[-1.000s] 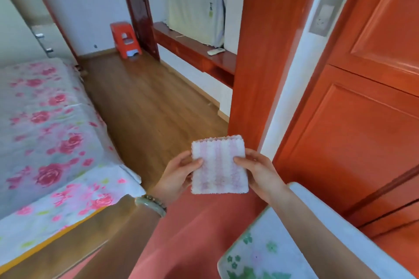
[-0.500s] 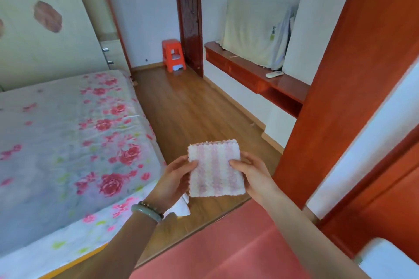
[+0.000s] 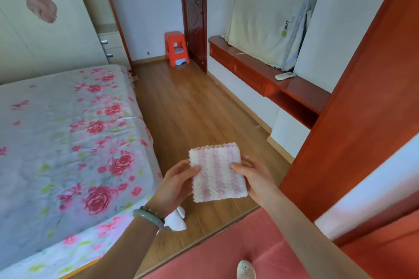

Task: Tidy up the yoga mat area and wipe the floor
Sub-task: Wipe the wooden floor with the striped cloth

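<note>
Moved: over the last second the view is swinging away from the orange door panels and into the bedroom, so the bed [image 3: 68, 131] and the floor [image 3: 192, 108] are now filling the frame. The cloth [image 3: 217, 173] is staying between both hands.
Hidden: the fingers of both hands are lying behind the cloth, with only the thumbs showing on its near face. A pale shoe toe [image 3: 246, 269] is being cut off by the bottom edge. Whatever is standing under the cream cover [image 3: 260, 25] on the shelf [image 3: 294, 88] is concealed, and the white scrap below the left wrist is too hidden to name.
Cloth: pink-and-white striped and nearly square, it is hanging in the air above the floorboards, just past the pink-red surface [image 3: 215, 256]. Its stripes and slightly longer side are running away from the person, leaning a little left, and its scalloped edge is pointing toward the far wall.
Left hand [image 3: 179, 184]: it is pinching the cloth's left edge with the thumb on top, and the wrist is wearing a green bangle [image 3: 148, 217].
Right hand [image 3: 256, 179]: it is pinching the right edge the same way, the forearm reaching in from the lower right.
</note>
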`<state>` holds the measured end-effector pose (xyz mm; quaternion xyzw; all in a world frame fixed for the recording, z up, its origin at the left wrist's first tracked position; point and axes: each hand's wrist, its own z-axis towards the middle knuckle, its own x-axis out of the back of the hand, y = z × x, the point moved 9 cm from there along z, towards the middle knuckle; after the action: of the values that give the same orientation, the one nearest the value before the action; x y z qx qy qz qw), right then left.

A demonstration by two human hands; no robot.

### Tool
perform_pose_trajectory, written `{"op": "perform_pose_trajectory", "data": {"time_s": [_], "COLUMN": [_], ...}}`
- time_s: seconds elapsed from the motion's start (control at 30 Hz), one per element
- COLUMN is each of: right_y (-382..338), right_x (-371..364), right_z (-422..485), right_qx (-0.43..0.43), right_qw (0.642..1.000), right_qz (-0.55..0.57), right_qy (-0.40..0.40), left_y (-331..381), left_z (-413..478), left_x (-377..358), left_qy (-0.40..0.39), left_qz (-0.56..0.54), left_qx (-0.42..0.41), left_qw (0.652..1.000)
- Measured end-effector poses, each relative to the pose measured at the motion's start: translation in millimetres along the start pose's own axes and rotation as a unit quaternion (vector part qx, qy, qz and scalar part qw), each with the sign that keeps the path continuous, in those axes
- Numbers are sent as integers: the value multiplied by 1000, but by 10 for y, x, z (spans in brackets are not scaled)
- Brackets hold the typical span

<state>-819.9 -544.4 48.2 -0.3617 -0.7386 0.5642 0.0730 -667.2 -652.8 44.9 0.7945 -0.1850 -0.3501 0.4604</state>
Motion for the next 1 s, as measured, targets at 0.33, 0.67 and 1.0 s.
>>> {"op": "perform_pose_trajectory", "data": {"time_s": [0.33, 0.67, 1.0], "right_y": [-797, -1043, -1362], "right_x": [658, 756, 484], "right_z": [1329, 2203, 2915], "right_qx": [-6, 5, 85], "right_qw": [997, 987, 954], "right_qz": [-68, -151, -280], "right_qy": [-29, -58, -62], "left_y": [222, 393, 724], "left_z": [1335, 1934, 2736], "left_x": [-623, -498, -300], "left_qy": [65, 150, 157], "left_qz": [7, 10, 29], "left_qx": [-28, -55, -84], "left_qw": [997, 987, 984]}}
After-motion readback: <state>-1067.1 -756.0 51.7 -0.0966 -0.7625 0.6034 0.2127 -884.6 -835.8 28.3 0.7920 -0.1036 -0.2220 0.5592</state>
